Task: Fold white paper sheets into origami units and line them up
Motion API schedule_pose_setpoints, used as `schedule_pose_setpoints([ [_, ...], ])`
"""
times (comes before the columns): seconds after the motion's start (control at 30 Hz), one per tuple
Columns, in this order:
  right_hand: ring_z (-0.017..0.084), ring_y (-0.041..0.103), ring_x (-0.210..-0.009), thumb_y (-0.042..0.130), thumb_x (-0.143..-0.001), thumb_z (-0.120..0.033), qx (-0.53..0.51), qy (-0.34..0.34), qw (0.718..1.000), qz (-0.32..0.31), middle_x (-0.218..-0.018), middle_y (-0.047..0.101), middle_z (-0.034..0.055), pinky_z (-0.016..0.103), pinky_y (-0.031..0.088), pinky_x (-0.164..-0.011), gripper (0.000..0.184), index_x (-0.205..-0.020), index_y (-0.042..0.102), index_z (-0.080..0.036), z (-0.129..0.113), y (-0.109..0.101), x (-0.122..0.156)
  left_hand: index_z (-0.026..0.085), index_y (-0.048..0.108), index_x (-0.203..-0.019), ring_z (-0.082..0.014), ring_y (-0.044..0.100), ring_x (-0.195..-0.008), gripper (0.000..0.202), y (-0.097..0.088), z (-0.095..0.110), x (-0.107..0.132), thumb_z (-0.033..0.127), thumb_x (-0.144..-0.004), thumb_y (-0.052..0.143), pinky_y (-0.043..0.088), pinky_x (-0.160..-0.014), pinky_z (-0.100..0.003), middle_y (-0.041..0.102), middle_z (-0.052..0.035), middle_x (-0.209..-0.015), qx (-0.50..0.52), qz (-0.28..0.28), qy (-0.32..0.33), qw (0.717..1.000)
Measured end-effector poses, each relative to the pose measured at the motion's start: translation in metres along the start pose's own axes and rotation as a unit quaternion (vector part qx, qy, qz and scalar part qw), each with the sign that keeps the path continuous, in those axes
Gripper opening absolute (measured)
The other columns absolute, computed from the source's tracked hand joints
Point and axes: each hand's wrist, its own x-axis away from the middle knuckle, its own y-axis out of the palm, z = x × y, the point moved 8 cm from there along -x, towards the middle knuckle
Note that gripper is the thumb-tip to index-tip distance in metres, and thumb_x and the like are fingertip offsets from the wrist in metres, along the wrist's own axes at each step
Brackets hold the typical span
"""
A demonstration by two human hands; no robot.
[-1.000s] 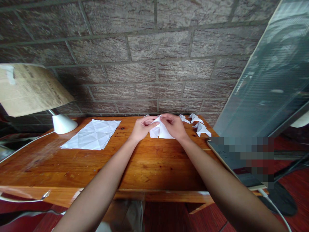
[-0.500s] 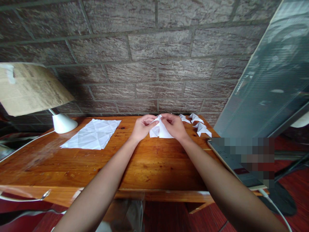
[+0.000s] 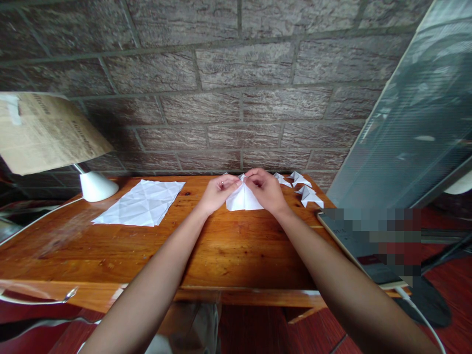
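A folded sheet of white paper (image 3: 244, 198) stands between my hands near the back of the wooden table, its creased lower part fanning out towards me. My left hand (image 3: 220, 192) pinches its upper left side, thumb against the paper. On the other side my right hand (image 3: 266, 189) grips the upper right edge with closed fingers. The top of the paper is partly covered by my fingertips. Several small folded paper pieces (image 3: 310, 195) with pointed ends lie just right of my right hand. Creased white paper sheets (image 3: 144, 202) lie flat to the left.
A lamp with a white base (image 3: 96, 187) and a paper-covered shade (image 3: 51, 132) stands at the left. A tablet (image 3: 354, 246) with a white cable (image 3: 420, 314) lies at the table's right edge. A brick wall (image 3: 221, 108) rises directly behind the table.
The folded paper's lower left part has spread out to the left, and its two lower flaps now meet more closely. Both hands have shifted only slightly and keep their hold.
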Motion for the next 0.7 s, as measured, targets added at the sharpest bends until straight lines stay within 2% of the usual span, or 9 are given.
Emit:
schedule_pose_setpoints([
  [0.17,0.017,0.068,-0.074,0.057,-0.086,-0.031,0.016,-0.017,1.000,-0.003,-0.081,0.073,0.0030,0.028,0.051,-0.069,0.013,-0.089,0.066,-0.021,-0.006,0.001,0.002,0.016,0.074,-0.078,-0.0153,0.062,-0.069,0.036,0.000,0.000,0.000,0.046,-0.061,0.083,0.047,-0.068,-0.027,0.073,-0.0048,-0.079,-0.017,-0.005,0.000,1.000],
  [0.27,0.018,0.068,-0.081,0.058,-0.087,-0.036,0.020,-0.030,0.999,-0.011,-0.087,0.073,0.0042,0.030,0.052,-0.075,0.017,-0.090,0.066,-0.021,-0.007,0.004,0.002,0.015,0.072,-0.075,-0.0133,0.059,-0.064,0.037,-0.002,-0.002,-0.001,0.048,-0.061,0.083,0.045,-0.064,-0.025,0.071,-0.0030,-0.072,-0.011,0.003,0.002,1.000],
  [0.37,0.020,0.067,-0.089,0.067,-0.081,-0.045,0.038,-0.035,0.999,-0.014,-0.093,0.073,0.0045,0.031,0.052,-0.079,0.026,-0.093,0.066,-0.022,-0.007,0.008,0.004,0.016,0.070,-0.073,-0.0119,0.056,-0.059,0.039,-0.008,-0.003,-0.003,0.051,-0.060,0.083,0.042,-0.059,-0.023,0.067,-0.0006,-0.066,-0.005,0.034,0.015,0.999],
  [0.47,0.020,0.067,-0.088,0.073,-0.074,-0.050,0.088,-0.028,0.995,-0.042,-0.091,0.072,0.0031,0.031,0.050,-0.079,0.032,-0.090,0.067,-0.022,-0.006,0.014,0.007,0.017,0.068,-0.071,-0.0108,0.051,-0.056,0.039,-0.013,-0.003,-0.004,0.054,-0.064,0.079,0.039,-0.055,-0.022,0.063,0.0011,-0.062,-0.018,0.053,0.029,0.998],
  [0.57,0.019,0.066,-0.081,0.075,-0.073,-0.047,0.119,-0.013,0.990,-0.071,-0.086,0.073,0.0013,0.030,0.049,-0.074,0.028,-0.084,0.069,-0.022,-0.005,0.019,0.010,0.017,0.068,-0.070,-0.0108,0.049,-0.056,0.038,-0.012,-0.002,-0.004,0.054,-0.069,0.076,0.038,-0.055,-0.023,0.060,0.0012,-0.061,-0.031,0.047,0.038,0.998],
  [0.7,0.018,0.065,-0.073,0.075,-0.075,-0.037,0.127,-0.010,0.988,-0.086,-0.080,0.073,0.0011,0.028,0.046,-0.069,0.018,-0.077,0.071,-0.020,-0.002,0.020,0.010,0.016,0.069,-0.076,-0.0123,0.053,-0.062,0.040,-0.007,0.000,-0.002,0.056,-0.070,0.074,0.040,-0.059,-0.024,0.065,-0.0007,-0.068,-0.036,0.033,0.039,0.998],
])
